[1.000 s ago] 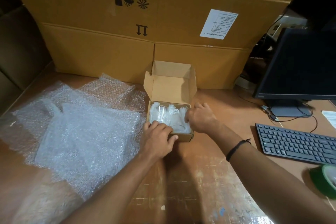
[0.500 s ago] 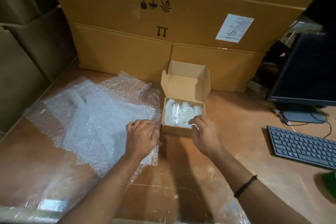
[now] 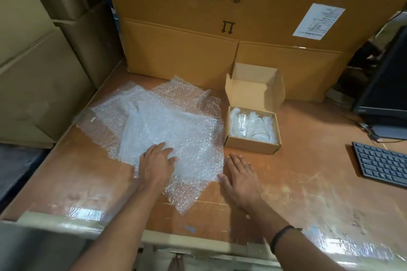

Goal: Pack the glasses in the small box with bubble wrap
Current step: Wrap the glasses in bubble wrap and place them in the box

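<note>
The small cardboard box (image 3: 251,145) stands open on the table, its lid flap upright at the back. Inside it lie clear glasses (image 3: 243,124) nestled in white bubble wrap. Left of the box, several sheets of bubble wrap (image 3: 167,123) are spread in an overlapping pile. My left hand (image 3: 156,165) rests flat on the near part of the top sheet, fingers straight. At the pile's right edge, just in front of the box, my right hand (image 3: 241,177) lies flat on the table with its fingers extended. Neither hand holds anything.
Large cardboard cartons (image 3: 220,28) form a wall behind the box, and more cartons (image 3: 33,72) stack on the left. A monitor (image 3: 387,81) and a dark keyboard (image 3: 383,164) occupy the right side. The table's front edge (image 3: 154,237) is near me.
Both hands have left the small box and come down and to the left: the left now lies on the bubble wrap, the right on the table beside it. The view has shifted left.
</note>
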`<state>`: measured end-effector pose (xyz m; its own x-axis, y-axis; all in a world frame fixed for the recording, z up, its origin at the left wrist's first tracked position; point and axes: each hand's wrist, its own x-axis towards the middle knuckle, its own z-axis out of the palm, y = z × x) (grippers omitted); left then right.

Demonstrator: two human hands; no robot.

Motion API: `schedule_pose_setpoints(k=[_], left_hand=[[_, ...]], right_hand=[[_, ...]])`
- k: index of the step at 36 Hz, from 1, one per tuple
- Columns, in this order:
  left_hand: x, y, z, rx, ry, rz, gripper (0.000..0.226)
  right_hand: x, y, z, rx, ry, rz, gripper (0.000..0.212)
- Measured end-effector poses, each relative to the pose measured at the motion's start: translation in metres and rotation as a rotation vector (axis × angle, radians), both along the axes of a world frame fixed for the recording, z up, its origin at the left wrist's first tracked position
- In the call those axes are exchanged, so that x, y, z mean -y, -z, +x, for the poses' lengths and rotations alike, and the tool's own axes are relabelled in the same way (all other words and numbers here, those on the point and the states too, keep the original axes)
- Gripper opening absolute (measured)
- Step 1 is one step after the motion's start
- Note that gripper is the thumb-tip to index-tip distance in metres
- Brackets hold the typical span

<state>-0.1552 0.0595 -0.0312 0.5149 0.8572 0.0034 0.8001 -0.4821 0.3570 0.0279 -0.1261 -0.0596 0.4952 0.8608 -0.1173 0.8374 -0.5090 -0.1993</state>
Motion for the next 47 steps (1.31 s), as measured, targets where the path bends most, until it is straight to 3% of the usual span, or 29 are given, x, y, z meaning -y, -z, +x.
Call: schedule_pose_setpoints(k=[2,4,9,11,19,26,28,31,34,38,40,43,45,47], left_hand=[[-0.003,0.0,-0.002,0.17,-0.024,0.028,0.02],[-0.004,-0.003,-0.005,0.237,-0.066,0.018,0.018],[-0.007,-0.009,-0.009,0.007,-0.121,-0.129,0.079],[-0.008,-0.01,-0.01,-0.011,-0.127,-0.158,0.086],[-0.021,-0.008,-0.009,0.254,-0.114,-0.168,0.036],[-0.03,-0.015,-0.013,0.591,-0.268,-0.223,0.033],[-0.031,-0.015,-0.01,0.545,-0.284,-0.321,0.059],[-0.028,-0.012,-0.005,0.317,-0.239,-0.308,0.091],[-0.03,-0.008,0.0,0.263,-0.232,-0.287,0.083],[-0.034,-0.003,0.0,0.284,-0.177,-0.243,0.048],[-0.032,-0.005,0.0,0.385,-0.184,-0.236,0.037],[-0.028,-0.014,0.005,0.679,-0.246,-0.295,0.032],[-0.028,-0.023,0.009,0.951,-0.358,-0.458,0.04],[-0.028,-0.037,0.011,1.296,-0.544,-0.77,0.049]], right_hand=[[0.0,-0.002,-0.001,0.001,0.003,-0.005,0.068],[0.0,-0.004,-0.003,0.003,0.007,-0.005,0.071],[0.0,-0.007,-0.005,0.009,0.006,-0.023,0.084],[-0.001,-0.006,-0.005,0.01,0.005,-0.025,0.086],[0.001,-0.004,-0.004,0.028,0.004,-0.038,0.079],[0.0,-0.003,-0.004,0.033,0.003,-0.02,0.077],[0.0,-0.001,-0.003,0.046,0.003,-0.025,0.072],[0.0,0.001,-0.002,0.054,0.005,-0.02,0.069],[-0.001,0.003,-0.001,0.06,0.004,-0.021,0.075],[0.0,0.006,0.0,0.065,0.006,-0.011,0.067],[0.0,0.006,0.0,0.061,0.006,-0.009,0.065],[-0.001,0.006,0.0,0.062,0.003,-0.004,0.065],[0.0,0.006,0.001,0.055,0.003,0.003,0.064],[0.0,0.007,0.001,0.058,0.002,0.0,0.066]])
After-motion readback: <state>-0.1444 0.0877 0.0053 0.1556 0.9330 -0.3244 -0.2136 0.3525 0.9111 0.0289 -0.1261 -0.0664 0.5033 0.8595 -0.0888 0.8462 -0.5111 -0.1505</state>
